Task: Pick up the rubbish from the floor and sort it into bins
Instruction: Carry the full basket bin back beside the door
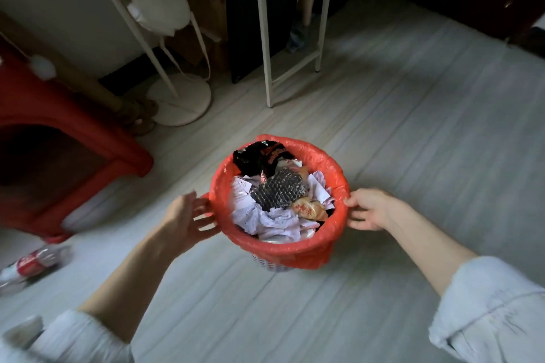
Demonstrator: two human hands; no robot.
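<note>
Standing on the pale floor (398, 132) between the two hands, the bin (278, 244) wears a red plastic liner (298, 250) folded over its rim and is heaped with crumpled paper (265, 219), a dark snack wrapper (259, 155) and a silvery bubble sheet (280, 190). The right hand (370, 209) pinches the liner at the rim on its side. The left hand (184, 219) is spread, fingers straight, touching or just short of the opposite rim; blur hides which. Paper and foil suggest a light load, but the liner film looks thin, slippery and easily torn, so the stiff basket rim beneath seems the safer hold. Well outside the left hand, a clear plastic bottle (32, 265) with a red label lies on the floor, not yet sorted.
</note>
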